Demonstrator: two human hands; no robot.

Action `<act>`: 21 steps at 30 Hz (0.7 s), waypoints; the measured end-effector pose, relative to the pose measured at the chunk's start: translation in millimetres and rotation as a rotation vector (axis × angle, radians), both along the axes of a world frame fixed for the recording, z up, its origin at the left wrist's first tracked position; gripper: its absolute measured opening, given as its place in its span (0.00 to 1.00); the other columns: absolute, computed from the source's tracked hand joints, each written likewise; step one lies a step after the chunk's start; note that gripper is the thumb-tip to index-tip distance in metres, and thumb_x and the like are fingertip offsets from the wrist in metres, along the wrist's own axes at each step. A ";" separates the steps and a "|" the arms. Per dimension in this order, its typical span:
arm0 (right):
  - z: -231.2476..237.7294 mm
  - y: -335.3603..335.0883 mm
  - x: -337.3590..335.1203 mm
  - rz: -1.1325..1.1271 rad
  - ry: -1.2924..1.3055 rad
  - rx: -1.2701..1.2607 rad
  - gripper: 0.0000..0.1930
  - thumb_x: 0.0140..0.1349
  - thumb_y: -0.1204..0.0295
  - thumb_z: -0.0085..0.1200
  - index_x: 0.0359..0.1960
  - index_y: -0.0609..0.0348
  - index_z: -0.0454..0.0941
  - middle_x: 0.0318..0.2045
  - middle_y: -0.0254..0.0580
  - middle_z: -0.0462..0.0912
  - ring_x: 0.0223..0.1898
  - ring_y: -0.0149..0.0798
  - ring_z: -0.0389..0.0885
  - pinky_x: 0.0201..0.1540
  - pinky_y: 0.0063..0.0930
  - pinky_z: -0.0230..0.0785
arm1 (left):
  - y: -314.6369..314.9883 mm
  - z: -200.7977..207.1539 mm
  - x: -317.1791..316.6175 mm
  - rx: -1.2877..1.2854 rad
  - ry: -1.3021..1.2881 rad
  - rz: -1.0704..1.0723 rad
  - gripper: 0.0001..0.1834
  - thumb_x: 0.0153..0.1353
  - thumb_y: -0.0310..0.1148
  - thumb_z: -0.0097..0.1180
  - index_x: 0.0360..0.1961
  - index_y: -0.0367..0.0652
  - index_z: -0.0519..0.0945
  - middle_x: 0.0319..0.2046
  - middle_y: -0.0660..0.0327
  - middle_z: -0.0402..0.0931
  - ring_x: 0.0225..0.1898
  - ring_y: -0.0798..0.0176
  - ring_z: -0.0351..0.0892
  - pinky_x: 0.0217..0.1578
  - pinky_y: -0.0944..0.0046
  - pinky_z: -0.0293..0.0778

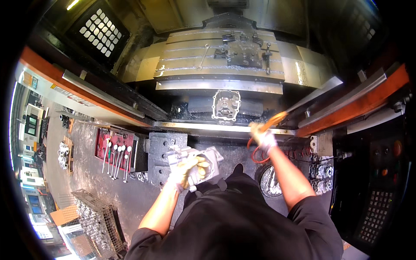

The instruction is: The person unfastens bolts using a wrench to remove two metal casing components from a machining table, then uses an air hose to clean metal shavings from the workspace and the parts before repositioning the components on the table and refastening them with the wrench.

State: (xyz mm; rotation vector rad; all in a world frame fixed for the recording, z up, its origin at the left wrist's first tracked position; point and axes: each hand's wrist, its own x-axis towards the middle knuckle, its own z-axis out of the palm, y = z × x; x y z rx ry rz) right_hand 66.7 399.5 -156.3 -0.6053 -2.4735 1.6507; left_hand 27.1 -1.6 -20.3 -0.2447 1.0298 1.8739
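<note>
Two gloved hands work ahead of the dark-clothed body. Nearest, at lower centre-left, the left hand (pixel 187 171) holds a grey metal casting (pixel 212 158), its fingers bent over the opening. At centre-right the right hand (pixel 263 138) is closed round an orange tool (pixel 275 121), blurred, so its exact kind is hard to tell. A red coiled hose (pixel 258 156) hangs just beside that forearm; whether it joins the tool is unclear.

The casting, seemingly held one-handed, could tip or slip if the glove loses its grip, and could knock the grey block (pixel 158 149) beside it. The hose might snag on the round bin (pixel 262 187) or the arm if pulled sideways.

Farther up, the bright metal sill (pixel 195 126) is the edge most likely to catch a part or wrist. Just beyond it sits a second casting (pixel 226 105), open face up, narrowing the way in at mid-frame. The gap between the orange-edged doors leaves the broadest passage for the arms. Farthest, on the slotted machine bed (pixel 182 56), a wrench (pixel 203 57) lies left of a dark fixture (pixel 245 54).
</note>
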 end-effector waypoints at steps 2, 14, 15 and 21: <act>-7.5 -69.2 25.6 0.271 -0.157 0.036 0.09 0.70 0.66 0.54 0.43 0.58 0.81 0.34 0.35 0.83 0.36 0.32 0.82 0.44 0.33 0.76 | 5.6 -0.2 -3.9 -0.001 0.026 -0.054 0.20 0.71 0.39 0.61 0.56 0.35 0.80 0.46 0.54 0.86 0.39 0.62 0.87 0.41 0.61 0.85; 168.4 -265.4 39.4 0.254 0.087 0.607 0.43 0.59 0.70 0.63 0.76 0.54 0.56 0.72 0.57 0.64 0.61 0.60 0.77 0.62 0.43 0.75 | -27.7 -39.5 -41.6 0.105 -0.070 0.139 0.14 0.69 0.33 0.59 0.52 0.39 0.78 0.43 0.55 0.83 0.42 0.53 0.86 0.45 0.51 0.85; 169.9 -273.3 36.0 0.320 -0.070 0.502 0.42 0.61 0.65 0.62 0.76 0.54 0.56 0.70 0.58 0.66 0.62 0.61 0.77 0.62 0.45 0.75 | -28.9 -33.6 -40.8 0.126 -0.059 0.090 0.14 0.71 0.35 0.57 0.53 0.40 0.76 0.43 0.54 0.83 0.42 0.50 0.85 0.45 0.49 0.85; 107.9 -232.7 42.1 -0.146 -0.205 0.278 0.42 0.64 0.43 0.58 0.72 0.60 0.65 0.62 0.67 0.76 0.65 0.59 0.77 0.67 0.40 0.69 | -84.6 -39.9 -54.9 0.237 -0.202 -0.163 0.33 0.68 0.57 0.59 0.57 0.36 0.76 0.48 0.48 0.84 0.48 0.46 0.86 0.54 0.41 0.81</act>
